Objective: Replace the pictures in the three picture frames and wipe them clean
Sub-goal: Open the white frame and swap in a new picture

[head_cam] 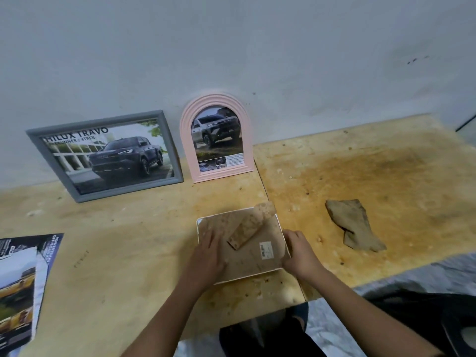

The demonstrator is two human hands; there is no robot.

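the frame [242, 264] lies face down at the counter's [128, 240] 6 o'clock, pressed by the flat left grip [208, 253] at its 9 o'clock, its 3 o'clock rim clasped by the right grip [300, 256]. it is judged light, stiff and fragile-fronted, best held by opposite rims.

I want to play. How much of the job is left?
The grey frame and pink arched frame lean on the wall holding truck pictures. The left hand presses and right hand grips the white frame, face down. The brown cloth lies unheld, so wiping may remain.
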